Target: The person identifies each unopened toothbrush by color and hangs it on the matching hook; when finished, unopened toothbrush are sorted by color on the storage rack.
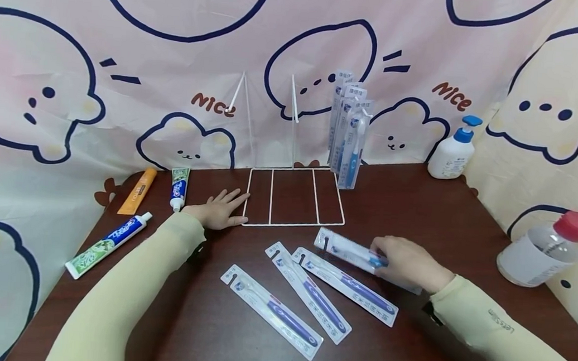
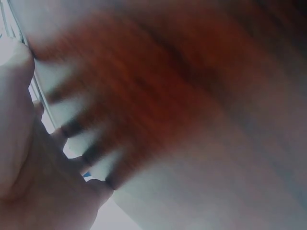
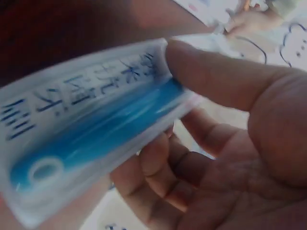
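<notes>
My right hand (image 1: 409,261) pinches a packaged toothbrush with a blue handle (image 3: 98,127), thumb on one side and fingers on the other. In the head view this pack slants over the table, right of the middle. Spread flat on the table, my left hand (image 1: 220,210) has its fingertips at the left edge of a white wire rack (image 1: 293,224). More blue toothbrush packs (image 1: 353,151) hang from the rack's right side. Nearer to me lie three packs with purple toothbrushes, one at the left (image 1: 272,312), one in the middle (image 1: 308,292) and one at the right (image 1: 346,286).
To the left lie a long toothpaste tube (image 1: 108,245), a smaller toothpaste tube (image 1: 179,187) and an orange tube (image 1: 138,192). A blue-topped pump bottle (image 1: 450,155) stands at the back right, with a red-capped bottle (image 1: 535,256) nearer. Bare hooks (image 1: 294,100) rise over the rack.
</notes>
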The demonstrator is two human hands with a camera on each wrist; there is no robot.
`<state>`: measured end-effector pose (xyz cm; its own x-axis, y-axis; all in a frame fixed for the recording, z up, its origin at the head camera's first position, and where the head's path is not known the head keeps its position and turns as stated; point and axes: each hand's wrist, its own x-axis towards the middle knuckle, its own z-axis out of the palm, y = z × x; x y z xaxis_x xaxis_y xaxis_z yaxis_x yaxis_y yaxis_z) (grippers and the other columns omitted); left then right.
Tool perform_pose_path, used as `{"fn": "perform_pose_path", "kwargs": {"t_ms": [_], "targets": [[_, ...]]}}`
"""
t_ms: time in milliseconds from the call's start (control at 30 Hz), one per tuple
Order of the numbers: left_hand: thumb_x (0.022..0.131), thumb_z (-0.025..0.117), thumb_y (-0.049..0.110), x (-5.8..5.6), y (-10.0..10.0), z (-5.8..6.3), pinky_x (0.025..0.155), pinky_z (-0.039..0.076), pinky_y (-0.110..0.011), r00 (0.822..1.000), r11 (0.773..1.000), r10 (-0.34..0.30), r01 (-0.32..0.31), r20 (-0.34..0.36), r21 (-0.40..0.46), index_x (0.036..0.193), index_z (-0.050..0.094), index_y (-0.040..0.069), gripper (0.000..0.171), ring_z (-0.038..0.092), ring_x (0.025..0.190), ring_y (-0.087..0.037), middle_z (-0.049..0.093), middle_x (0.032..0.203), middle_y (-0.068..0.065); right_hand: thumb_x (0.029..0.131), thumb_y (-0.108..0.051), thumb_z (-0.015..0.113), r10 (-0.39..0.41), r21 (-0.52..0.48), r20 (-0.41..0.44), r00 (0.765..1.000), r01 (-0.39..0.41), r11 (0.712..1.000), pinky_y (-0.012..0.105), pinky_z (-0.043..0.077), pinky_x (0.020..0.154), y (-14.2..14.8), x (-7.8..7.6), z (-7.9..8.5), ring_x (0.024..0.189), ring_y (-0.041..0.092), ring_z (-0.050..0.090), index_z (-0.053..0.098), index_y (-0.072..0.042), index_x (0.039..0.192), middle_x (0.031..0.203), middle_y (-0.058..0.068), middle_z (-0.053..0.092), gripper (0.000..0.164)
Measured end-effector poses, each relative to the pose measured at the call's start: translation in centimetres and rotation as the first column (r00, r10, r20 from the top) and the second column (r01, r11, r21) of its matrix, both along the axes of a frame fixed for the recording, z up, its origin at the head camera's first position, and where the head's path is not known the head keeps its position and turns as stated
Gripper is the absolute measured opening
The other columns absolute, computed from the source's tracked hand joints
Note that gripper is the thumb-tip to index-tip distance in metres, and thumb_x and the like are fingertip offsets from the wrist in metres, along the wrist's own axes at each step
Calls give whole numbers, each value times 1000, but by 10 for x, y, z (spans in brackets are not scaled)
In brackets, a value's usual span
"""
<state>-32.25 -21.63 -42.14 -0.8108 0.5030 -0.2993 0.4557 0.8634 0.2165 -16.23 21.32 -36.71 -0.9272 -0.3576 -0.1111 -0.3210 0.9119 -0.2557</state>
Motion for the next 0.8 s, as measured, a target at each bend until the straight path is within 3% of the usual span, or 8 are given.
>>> {"fn": "perform_pose_path", "kwargs": {"t_ms": [100,300,500,800], "targets": [[90,38,60,-1,0,-1,98,9,-66,1000,1000,3,-3,-8,-18,149,6,20,78,0,135,-44,1,153,-14,77,-22,75,-39,-149,-74,997,28,988,31,44,58,8,-3,14,67,13,53,58,-17,90,80,-2,59,22],[90,39,60,3,2,4,97,10,-67,1000,1000,-5,5,-8,-13,149,8,17,79,2,134,-47,3,152,-17,82,-37,67,-118,-420,-87,989,71,905,43,52,71,11,-13,54,85,23,63,55,-10,119,103,10,64,47],[89,37,63,-3,0,-2,98,8,-66,1000,1000,4,-4,7,-24,149,5,21,80,-1,135,-44,-1,153,-13,80,-43,66,-153,-471,-91,984,93,877,50,47,81,1,-29,78,96,29,61,49,-10,128,113,12,61,60],[89,39,61,-1,0,0,99,8,-66,1000,1000,8,-8,12,-24,149,5,21,80,-2,135,-43,-1,153,-13,79,-47,65,-147,-480,-69,987,96,872,51,45,84,-8,-57,85,99,30,60,46,-13,133,120,10,57,66]]}}
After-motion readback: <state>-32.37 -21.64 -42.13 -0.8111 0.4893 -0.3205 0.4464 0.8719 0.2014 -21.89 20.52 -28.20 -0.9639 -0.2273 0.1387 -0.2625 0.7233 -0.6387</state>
